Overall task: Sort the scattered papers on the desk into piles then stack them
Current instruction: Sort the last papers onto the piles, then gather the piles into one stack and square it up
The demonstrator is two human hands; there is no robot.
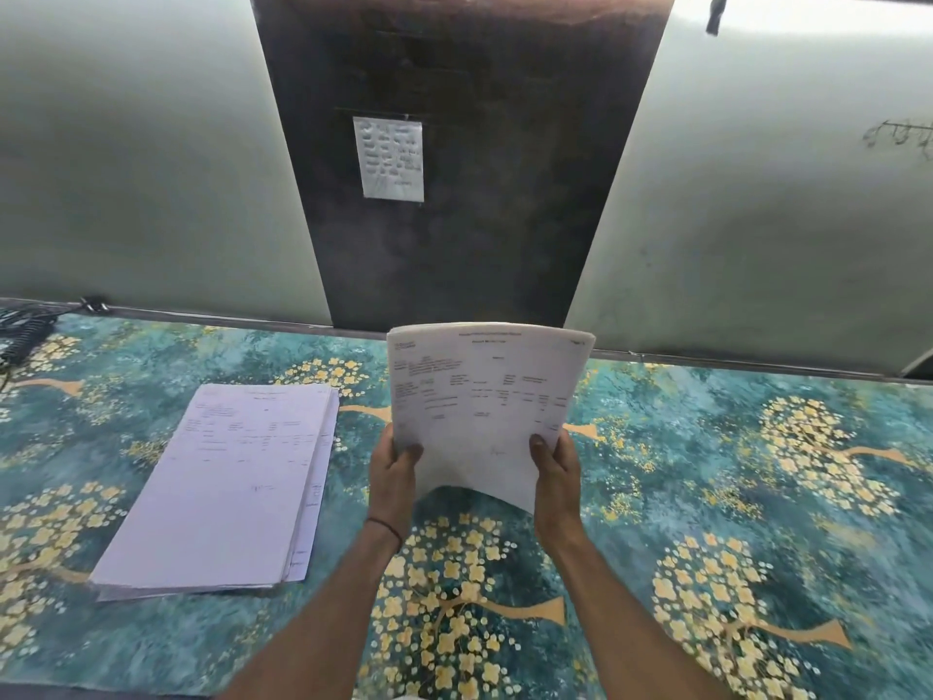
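Thin white printed paper sheets (484, 396), matt and limp, curling at the lower edge, pinched between the bare left hand (394, 472) and bare right hand (555, 469). Flat stack of the same matt white paper (222, 487) on a teal desk covering with yellow blossom print (707, 497), smooth with a faint sheen. Behind, dull dark brown wooden-looking panel (454, 245) bearing a crinkled, glossy taped note (389, 159), flanked by smooth, pale, softly reflective wall panels (141, 169).

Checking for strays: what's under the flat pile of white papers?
Under the flat pile of white papers only the teal floral desk cover shows around it. Anything beneath is covered.
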